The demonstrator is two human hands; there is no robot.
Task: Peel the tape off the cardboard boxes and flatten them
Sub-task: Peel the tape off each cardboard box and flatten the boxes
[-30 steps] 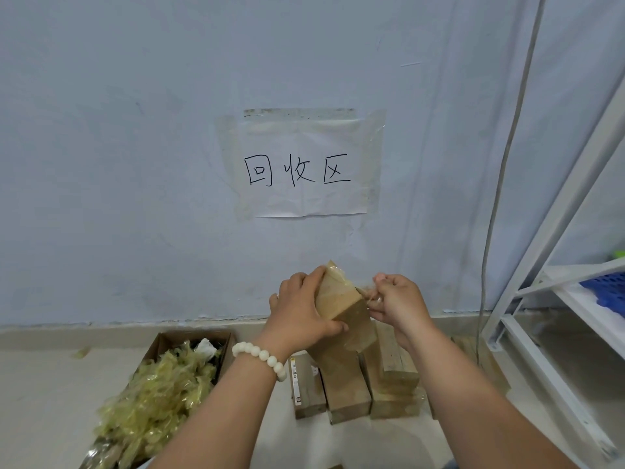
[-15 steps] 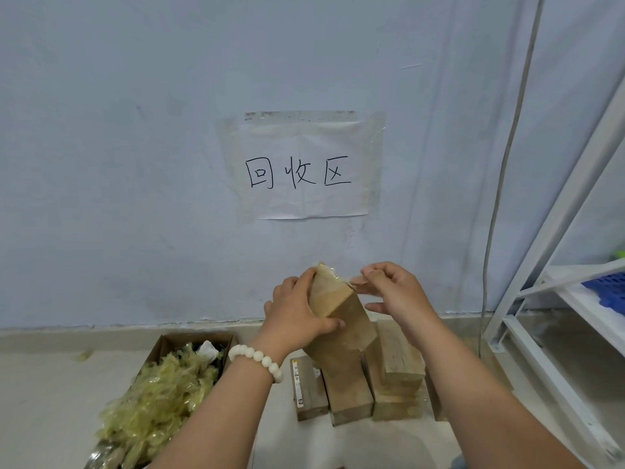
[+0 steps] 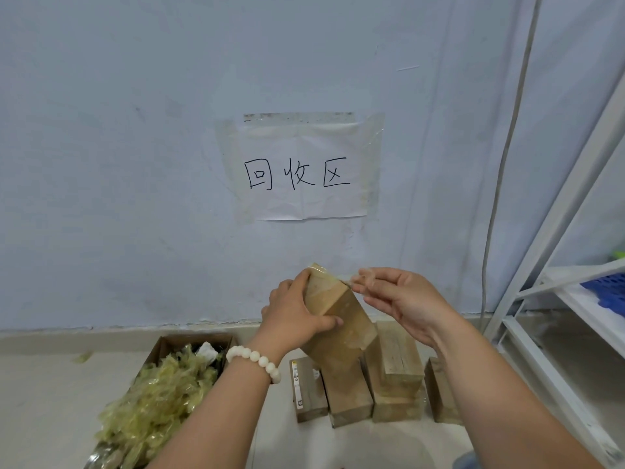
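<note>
While left hand (image 3: pixel 294 316) grips the box (image 3: pixel 341 321) and right hand (image 3: pixel 406 299) pinches its tape (image 3: pixel 340 277), stacked boxes (image 3: pixel 399 367) and a carton (image 3: pixel 162 345) lie below.

Tan-brown cardboard box (image 3: pixel 338 319) dead centre, clear glossy tape (image 3: pixel 342 277) with a yellowish sheen at its 12 o'clock. Pale blue wall (image 3: pixel 135 164), white paper sign (image 3: pixel 304 204) with black handwritten characters. White bead bracelet (image 3: pixel 257 362). Yellow-green heap of peeled tape (image 3: pixel 159 401) at 8 o'clock; white shelf (image 3: pixel 575 198) and blue crate (image 3: pixel 608 289) at 3 o'clock
</note>
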